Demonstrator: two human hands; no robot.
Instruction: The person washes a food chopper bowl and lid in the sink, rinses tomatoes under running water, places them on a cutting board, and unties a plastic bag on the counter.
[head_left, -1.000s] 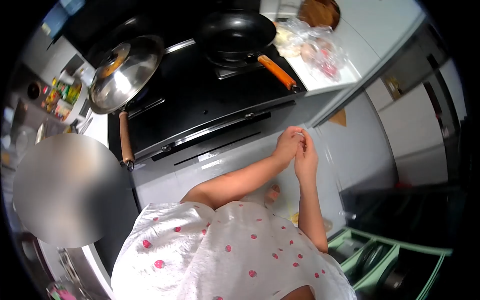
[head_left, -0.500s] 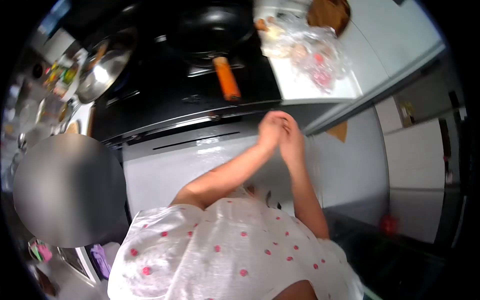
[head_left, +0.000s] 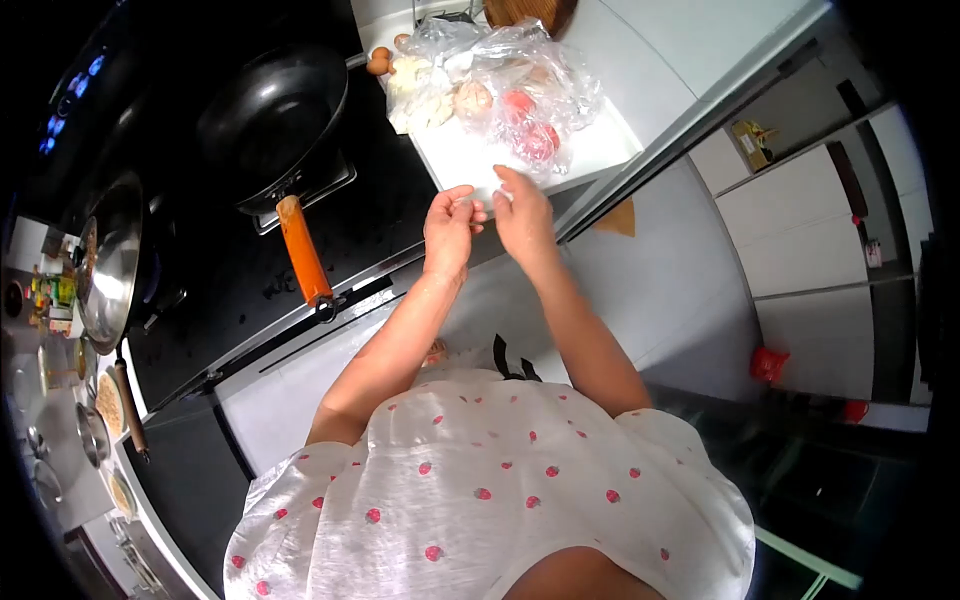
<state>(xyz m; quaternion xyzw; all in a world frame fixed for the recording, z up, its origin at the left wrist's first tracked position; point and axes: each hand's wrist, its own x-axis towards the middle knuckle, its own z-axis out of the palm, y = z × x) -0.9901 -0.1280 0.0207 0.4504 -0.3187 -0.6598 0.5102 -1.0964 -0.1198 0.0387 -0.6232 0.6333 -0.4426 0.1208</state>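
Note:
My left hand (head_left: pixel 451 228) is at the counter's front edge, fingers curled, holding nothing that I can see. Close on its right is my right hand (head_left: pixel 522 212), its thumb and forefinger apart and nothing between them. Just beyond both hands, clear plastic bags (head_left: pixel 505 95) with red and pale contents rest on the white counter (head_left: pixel 602 148). Several brown eggs (head_left: pixel 379 62) sit at the far left of the bags. A black wok (head_left: pixel 272 120) with an orange handle (head_left: pixel 304 252) is on the stove to the left of my hands.
A lidded pan (head_left: pixel 108 265) with a brown handle stands at the stove's left. Blue flames (head_left: pixel 68 105) show at the upper left. A round wooden board (head_left: pixel 532 12) is behind the bags. A red bag (head_left: pixel 768 364) lies at the far right.
The view has turned toward the counter at the right of the stove. My hands, earlier clasped together, have come apart and now reach to the counter's edge by the plastic bags.

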